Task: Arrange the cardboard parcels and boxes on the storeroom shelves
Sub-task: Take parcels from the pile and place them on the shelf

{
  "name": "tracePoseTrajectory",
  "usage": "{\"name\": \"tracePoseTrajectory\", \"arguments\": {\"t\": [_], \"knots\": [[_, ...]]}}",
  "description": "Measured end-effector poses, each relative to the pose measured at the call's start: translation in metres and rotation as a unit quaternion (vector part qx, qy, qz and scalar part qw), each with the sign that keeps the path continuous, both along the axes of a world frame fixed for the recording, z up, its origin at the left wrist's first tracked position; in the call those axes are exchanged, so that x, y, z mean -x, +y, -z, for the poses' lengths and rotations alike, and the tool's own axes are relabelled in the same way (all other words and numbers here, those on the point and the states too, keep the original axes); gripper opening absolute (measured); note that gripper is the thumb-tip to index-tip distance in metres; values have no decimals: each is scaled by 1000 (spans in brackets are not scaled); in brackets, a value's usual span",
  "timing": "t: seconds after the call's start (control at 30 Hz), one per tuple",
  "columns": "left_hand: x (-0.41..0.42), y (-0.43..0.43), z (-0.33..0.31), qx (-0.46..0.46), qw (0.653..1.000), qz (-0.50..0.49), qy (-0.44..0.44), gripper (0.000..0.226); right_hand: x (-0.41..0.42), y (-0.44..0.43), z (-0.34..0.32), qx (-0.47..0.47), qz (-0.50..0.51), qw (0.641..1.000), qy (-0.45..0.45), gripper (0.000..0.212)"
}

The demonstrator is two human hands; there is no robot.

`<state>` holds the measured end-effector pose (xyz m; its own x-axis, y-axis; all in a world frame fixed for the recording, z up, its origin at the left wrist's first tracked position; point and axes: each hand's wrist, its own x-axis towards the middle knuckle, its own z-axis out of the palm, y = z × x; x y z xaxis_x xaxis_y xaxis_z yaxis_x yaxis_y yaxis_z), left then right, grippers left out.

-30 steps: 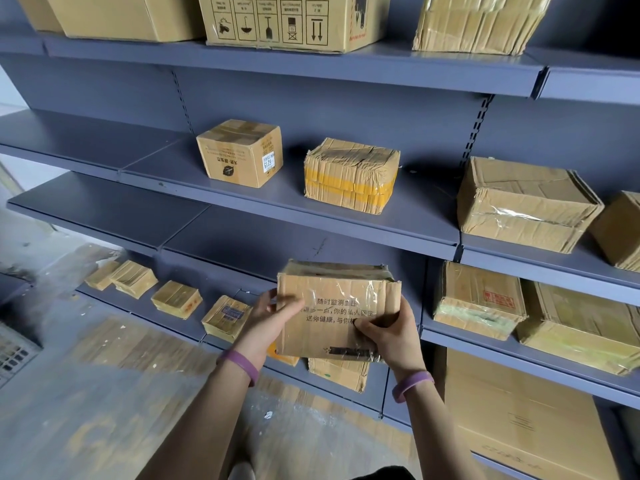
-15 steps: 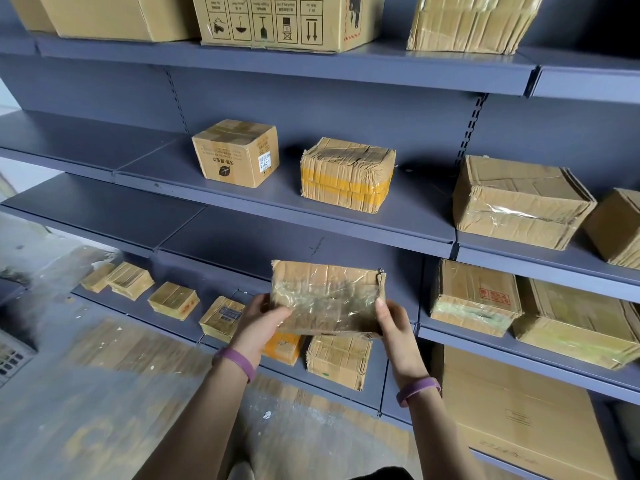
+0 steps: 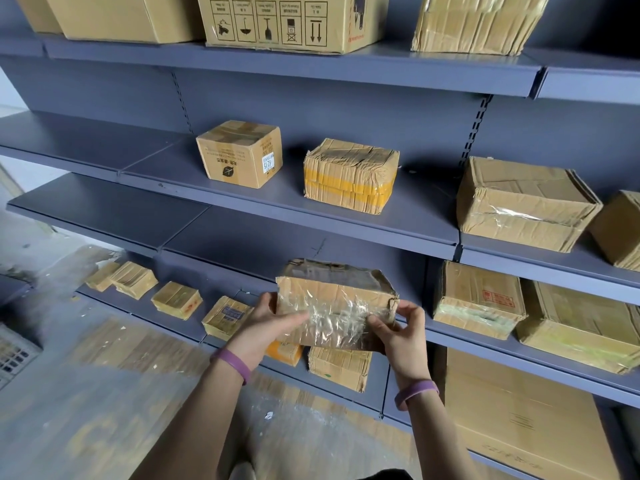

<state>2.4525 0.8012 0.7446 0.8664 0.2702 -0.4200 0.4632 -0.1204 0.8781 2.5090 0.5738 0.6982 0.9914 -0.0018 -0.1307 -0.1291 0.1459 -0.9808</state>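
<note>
Worn parcel [image 3: 332, 303] held between both hands
The left hand [image 3: 266, 320] grips its 9 o'clock end, fingers across the film-taped front; the parcel hangs in the air before a grey shelf [image 3: 225, 237], and the right hand [image 3: 403, 337] pinches its 3 o'clock end. It looks light, the cardboard soft and dented, the tape slick, so the firmer end edges seem the safest hold
</note>
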Motion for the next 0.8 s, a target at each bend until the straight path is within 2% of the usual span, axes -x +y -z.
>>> {"name": "tracePoseTrajectory", "arguments": {"t": [0.13,0.23,0.27,0.33,0.4,0.47,0.6,0.7,0.8], "knots": [[-11,2,3,94,992,-83,12,77,3,-3,4,-1,-25,1000,-2,52],[-15,5,8,107,987,-118,8,88,4,-3,8,14,-50,999,-4,67],[-13,3,6,115,985,-132,-8,85,4,-3,8,20,-60,998,-8,70],[-11,2,4,120,980,-154,-34,57,7,-2,4,21,-79,997,-17,71],[-10,1,3,130,980,-146,-41,37,11,-1,-4,4,-73,997,-15,58],[-8,3,5,140,980,-132,-54,36,14,0,-11,-24,-52,998,-3,37],[-2,3,8,133,982,-114,-64,17,12,2,-14,-33,-27,999,3,30],[-1,3,8,134,985,-76,-73,27,11,2,-9,-34,-19,999,-3,28],[1,3,7,128,986,-65,-80,39,11,2,-4,-40,-19,999,11,42]]}}
